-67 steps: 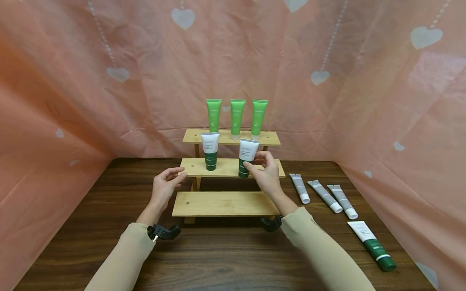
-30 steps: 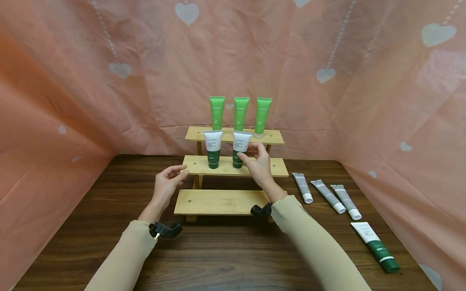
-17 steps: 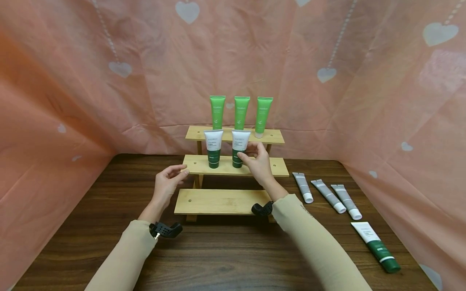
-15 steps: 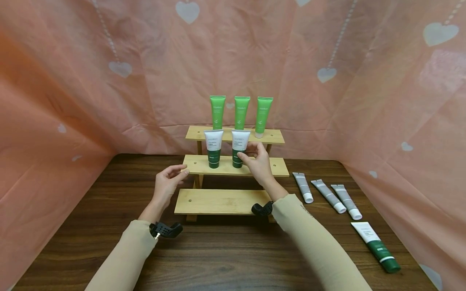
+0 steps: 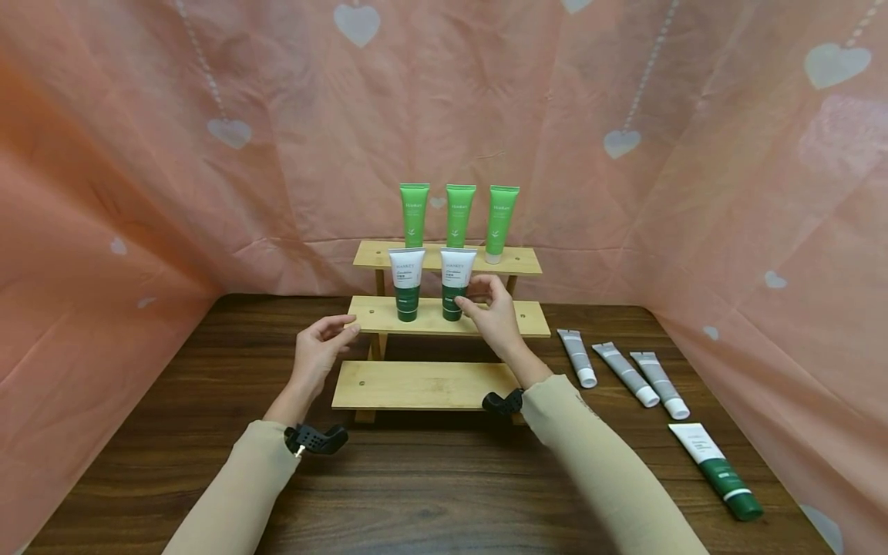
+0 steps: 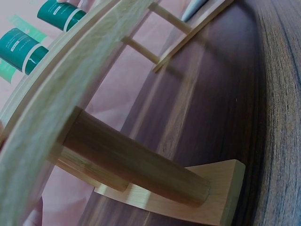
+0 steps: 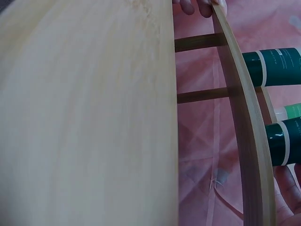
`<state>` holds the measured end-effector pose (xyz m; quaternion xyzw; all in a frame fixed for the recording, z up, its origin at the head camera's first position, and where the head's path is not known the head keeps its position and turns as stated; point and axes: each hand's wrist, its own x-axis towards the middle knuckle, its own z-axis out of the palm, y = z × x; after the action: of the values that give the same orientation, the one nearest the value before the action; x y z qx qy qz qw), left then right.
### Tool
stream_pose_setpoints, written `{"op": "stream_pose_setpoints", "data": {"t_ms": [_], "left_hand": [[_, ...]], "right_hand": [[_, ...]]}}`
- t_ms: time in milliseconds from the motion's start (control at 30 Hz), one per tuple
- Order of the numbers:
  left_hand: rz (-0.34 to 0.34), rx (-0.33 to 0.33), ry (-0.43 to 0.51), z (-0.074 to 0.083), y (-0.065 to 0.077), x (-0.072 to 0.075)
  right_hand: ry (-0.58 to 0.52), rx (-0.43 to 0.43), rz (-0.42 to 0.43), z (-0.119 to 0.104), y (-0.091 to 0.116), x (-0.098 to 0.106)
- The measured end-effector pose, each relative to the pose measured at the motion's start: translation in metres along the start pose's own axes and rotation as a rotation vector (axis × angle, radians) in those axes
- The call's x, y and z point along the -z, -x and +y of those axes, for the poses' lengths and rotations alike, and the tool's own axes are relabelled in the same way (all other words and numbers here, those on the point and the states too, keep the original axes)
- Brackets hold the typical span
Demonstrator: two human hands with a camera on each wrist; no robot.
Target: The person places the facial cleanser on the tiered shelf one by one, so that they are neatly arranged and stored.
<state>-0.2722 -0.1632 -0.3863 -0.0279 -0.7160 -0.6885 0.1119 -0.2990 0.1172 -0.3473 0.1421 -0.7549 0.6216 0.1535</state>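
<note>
A three-tier wooden display stand (image 5: 423, 385) stands on the table. My left hand (image 5: 319, 351) holds the left end of its middle shelf, thumb in front and fingers at the top edge. Two upright white-and-green squeeze tubes stand on that shelf: a left one (image 5: 407, 285) and a right one (image 5: 455, 285). My right hand (image 5: 496, 314) is at the right tube's right side, thumb tip overlapping its lower edge. In the right wrist view, fingers (image 7: 284, 183) lie loosely beside this tube (image 7: 284, 141), not wrapped round it.
Three bright green tubes (image 5: 458, 216) stand on the top shelf. On the table at right lie three grey tubes with white caps (image 5: 624, 375) and one larger white-and-green tube (image 5: 718, 470). A pink curtain (image 5: 277, 193) with hearts surrounds the table.
My right hand brought the right tube leftward onto the middle shelf and stood it beside the other. Just now its fingers loosened and shifted slightly right and down. My left hand stayed put.
</note>
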Motion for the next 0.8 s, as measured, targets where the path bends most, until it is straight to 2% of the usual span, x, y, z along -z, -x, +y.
{"op": "stream_pose_setpoints", "data": {"t_ms": [267,400,600,800], "left_hand": [[0.002,0.004,-0.015,0.0,0.0,0.0],[0.002,0.006,-0.01,-0.008,-0.005,0.002],[0.002,0.009,0.016,-0.024,-0.014,0.004],[0.021,-0.007,0.006,-0.027,-0.015,0.004]], "right_hand": [[-0.007,0.002,-0.011,-0.019,0.015,0.005],[-0.032,-0.004,-0.018,-0.021,0.019,0.008],[-0.085,0.071,0.002,-0.02,0.024,0.011],[-0.11,0.107,0.016,-0.024,0.03,0.012]]}}
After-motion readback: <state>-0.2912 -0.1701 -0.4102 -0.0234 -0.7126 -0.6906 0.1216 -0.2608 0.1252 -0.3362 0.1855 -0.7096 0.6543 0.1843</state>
